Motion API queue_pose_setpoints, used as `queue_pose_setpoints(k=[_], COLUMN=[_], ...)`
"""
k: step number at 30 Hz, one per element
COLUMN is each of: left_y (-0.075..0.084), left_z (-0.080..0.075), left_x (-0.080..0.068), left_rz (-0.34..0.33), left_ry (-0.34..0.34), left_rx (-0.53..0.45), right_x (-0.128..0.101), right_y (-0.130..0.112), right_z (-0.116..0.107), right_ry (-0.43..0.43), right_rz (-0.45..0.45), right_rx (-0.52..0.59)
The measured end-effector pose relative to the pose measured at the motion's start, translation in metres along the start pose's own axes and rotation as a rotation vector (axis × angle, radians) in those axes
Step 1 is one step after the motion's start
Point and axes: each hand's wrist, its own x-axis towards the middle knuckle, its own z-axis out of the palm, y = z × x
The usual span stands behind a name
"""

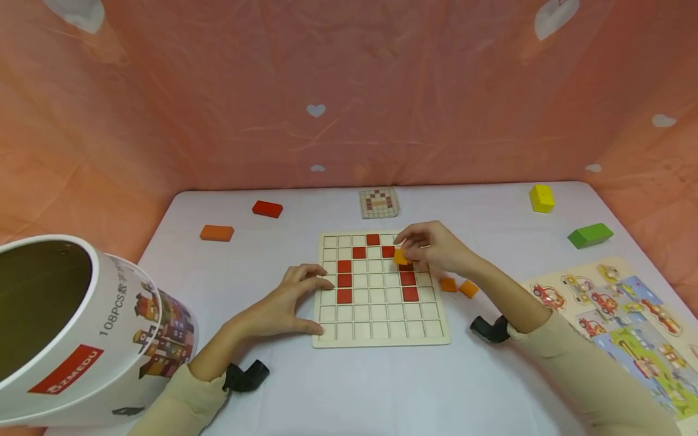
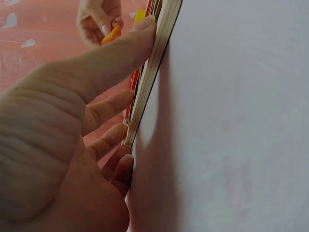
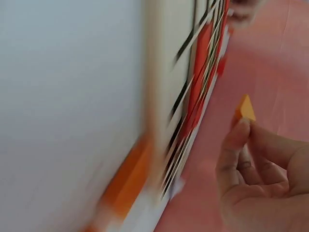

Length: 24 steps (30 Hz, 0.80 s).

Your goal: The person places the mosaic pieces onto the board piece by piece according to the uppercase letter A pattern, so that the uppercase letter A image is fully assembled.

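Note:
A wooden grid board (image 1: 382, 330) lies in the middle of the table with several red square tiles (image 1: 344, 280) set in its cells. My right hand (image 1: 431, 247) hovers over the board's upper right and pinches a small orange tile (image 1: 401, 257); the same orange tile (image 3: 245, 108) shows at my fingertips in the right wrist view. My left hand (image 1: 283, 306) rests on the board's left edge, fingers (image 2: 116, 58) spread and pressing against its side. Two more orange tiles (image 1: 458, 286) lie on the table just right of the board.
A large white tub (image 1: 82, 339) lies on its side at the left. A red block (image 1: 267, 209), an orange block (image 1: 216, 232), a pattern card (image 1: 378, 203), a yellow block (image 1: 541, 198) and a green block (image 1: 590, 235) lie farther back. A vehicle puzzle board (image 1: 627, 315) sits at the right.

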Motion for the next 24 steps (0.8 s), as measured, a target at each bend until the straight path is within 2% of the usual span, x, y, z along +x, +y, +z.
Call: queue_pose_setpoints(k=[7, 14, 17, 20, 22, 24], left_y=[-0.001, -0.002, -0.002, -0.001, 0.000, 0.001], left_z=[0.001, 0.002, 0.003, 0.003, 0.003, 0.003], left_x=[0.001, 0.000, 0.000, 0.000, 0.001, 0.002], left_rz=[0.001, 0.000, -0.001, 0.003, 0.006, 0.009], left_ry=[0.002, 0.001, 0.000, 0.000, 0.002, 0.004], left_rx=[-0.001, -0.007, -0.006, -0.003, -0.004, -0.004], right_x=[0.018, 0.018, 0.012, 0.002, -0.007, -0.017], right_y=[-0.016, -0.020, -0.026, -0.034, -0.038, -0.042], right_z=[0.040, 0.051, 0.052, 0.053, 0.053, 0.053], right_ry=[-0.148, -0.201, -0.181, -0.132, -0.106, -0.119], right_rz=[-0.052, -0.067, -0.069, -0.121, -0.172, -0.187], right_rx=[0.004, -0.111, -0.200, -0.340, -0.502, -0.679])
